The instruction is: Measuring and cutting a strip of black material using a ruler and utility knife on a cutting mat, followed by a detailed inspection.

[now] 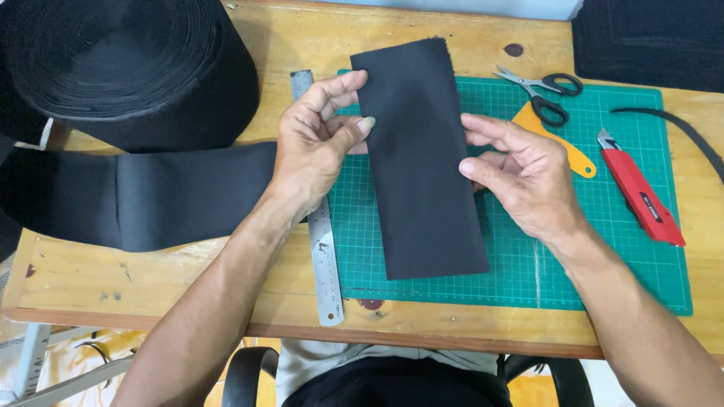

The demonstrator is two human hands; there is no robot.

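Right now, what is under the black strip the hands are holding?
A green cutting mat lies under the black strip. The mat's grid shows all around it; whatever lies directly beneath is covered.
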